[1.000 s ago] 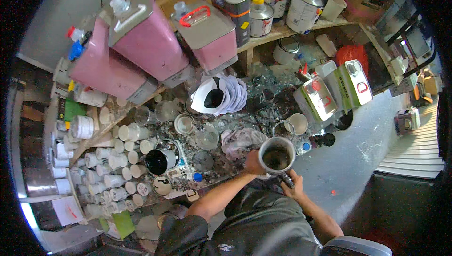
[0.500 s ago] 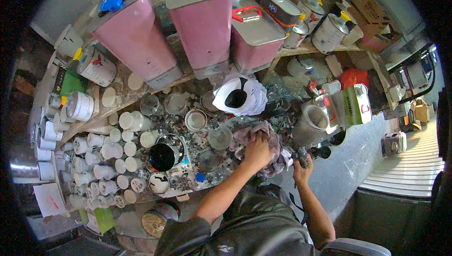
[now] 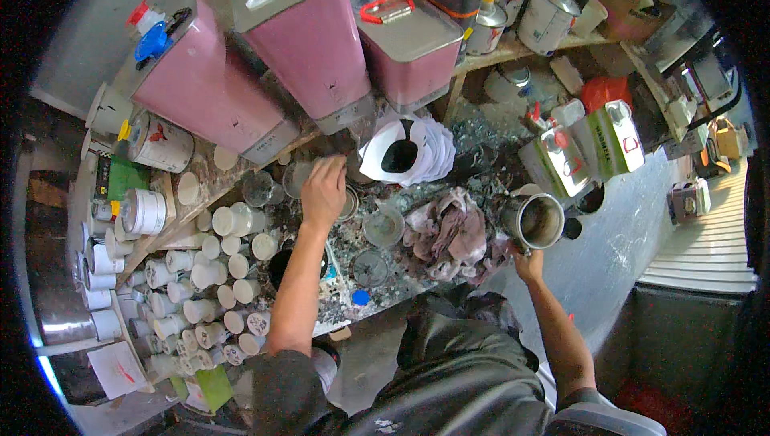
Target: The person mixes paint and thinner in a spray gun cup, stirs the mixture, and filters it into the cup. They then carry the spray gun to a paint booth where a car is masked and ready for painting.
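Observation:
My left hand reaches over the far part of the cluttered bench, back up and fingers stretched out. It is beside a clear cup and partly covers a small round tin; nothing shows in its grasp. At the bench's right edge my right hand is closed below an open grey cup, holding what looks like a spray gun with this cup on top. The gun's body is mostly hidden under the cup. A crumpled, stained rag lies on the bench between my hands.
White paper strainers stand beyond the rag. Pink canisters line the back shelf. Many capped white cups crowd the left, near a dark paint pot behind my forearm. Green-and-white cans stand at the right.
My left hand has left the rag and moved left and farther away, toward the tins. The grey cup in my right hand has tipped its mouth toward me. The view has shifted.

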`<state>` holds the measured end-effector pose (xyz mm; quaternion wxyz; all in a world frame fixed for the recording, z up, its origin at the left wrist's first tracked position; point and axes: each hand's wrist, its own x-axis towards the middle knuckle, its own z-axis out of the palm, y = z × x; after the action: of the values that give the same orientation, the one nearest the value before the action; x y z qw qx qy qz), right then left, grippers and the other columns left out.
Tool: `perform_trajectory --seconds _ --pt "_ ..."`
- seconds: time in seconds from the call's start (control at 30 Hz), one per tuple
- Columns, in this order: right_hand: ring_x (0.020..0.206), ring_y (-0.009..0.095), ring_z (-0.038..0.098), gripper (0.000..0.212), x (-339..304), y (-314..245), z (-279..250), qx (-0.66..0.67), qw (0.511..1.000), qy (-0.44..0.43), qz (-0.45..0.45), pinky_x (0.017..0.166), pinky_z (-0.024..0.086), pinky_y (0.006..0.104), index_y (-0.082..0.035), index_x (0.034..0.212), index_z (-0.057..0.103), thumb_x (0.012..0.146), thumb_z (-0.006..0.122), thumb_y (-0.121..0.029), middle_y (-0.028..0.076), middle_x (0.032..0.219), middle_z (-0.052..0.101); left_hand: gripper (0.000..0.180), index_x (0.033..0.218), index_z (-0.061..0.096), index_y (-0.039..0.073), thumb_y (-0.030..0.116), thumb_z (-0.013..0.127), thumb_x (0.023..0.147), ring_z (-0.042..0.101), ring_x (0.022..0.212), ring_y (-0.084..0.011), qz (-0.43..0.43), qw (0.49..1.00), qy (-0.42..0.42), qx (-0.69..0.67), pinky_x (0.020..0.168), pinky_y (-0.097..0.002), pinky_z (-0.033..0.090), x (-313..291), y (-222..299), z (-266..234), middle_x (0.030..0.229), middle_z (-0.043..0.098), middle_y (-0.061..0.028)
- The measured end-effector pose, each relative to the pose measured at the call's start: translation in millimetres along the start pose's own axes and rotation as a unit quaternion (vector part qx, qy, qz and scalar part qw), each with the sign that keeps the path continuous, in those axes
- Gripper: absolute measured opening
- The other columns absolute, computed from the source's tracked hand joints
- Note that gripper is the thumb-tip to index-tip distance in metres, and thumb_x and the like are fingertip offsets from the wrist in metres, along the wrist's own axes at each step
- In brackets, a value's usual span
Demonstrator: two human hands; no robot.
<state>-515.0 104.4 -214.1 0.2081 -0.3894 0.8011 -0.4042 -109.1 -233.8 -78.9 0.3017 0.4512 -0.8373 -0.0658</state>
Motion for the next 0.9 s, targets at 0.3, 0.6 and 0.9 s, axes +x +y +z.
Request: perform_trajectory --seconds 0.3,0.6,0.9 --pt "0.103 0.027 0.070 0.039 5.1 -3.0 5.1 -0.087 0.986 -0.060 0.126 0.093 0.052 0.0395 -0.003 0.124 0.072 0.092 0.078 -0.025 0.016 0.112 0.076 0.028 0.121 0.068 0.007 0.021 0.055 0.099 0.066 0.112 -0.0445 -0.060 0.966 -0.242 0.069 0.092 -0.0550 0.055 67.9 -24.8 33.0 0.123 0.069 -0.0226" --pt "0.094 0.037 0.071 0.029 -15.0 -34.9 -22.6 -0.002 0.999 0.027 0.042 0.085 0.054 0.0422 0.000 0.109 0.073 0.091 0.079 -0.022 0.019 0.107 0.074 0.053 0.142 0.056 0.004 0.008 0.056 0.088 0.064 0.120 -0.0472 -0.014 0.915 -0.379 0.140 0.104 -0.0554 0.050 89.6 -34.3 41.5 0.133 0.064 -0.0296" --pt "0.097 0.042 0.069 0.038 4.3 -78.3 -13.6 -0.129 0.991 -0.045 0.002 0.082 0.055 0.0494 -0.009 0.117 0.075 0.087 0.081 -0.031 0.018 0.113 0.072 0.030 0.124 0.070 0.010 0.011 0.057 0.096 0.065 0.118 -0.0432 0.053 0.965 -0.220 0.133 0.101 -0.0536 0.051 94.9 -111.6 105.3 0.126 0.069 -0.0250"
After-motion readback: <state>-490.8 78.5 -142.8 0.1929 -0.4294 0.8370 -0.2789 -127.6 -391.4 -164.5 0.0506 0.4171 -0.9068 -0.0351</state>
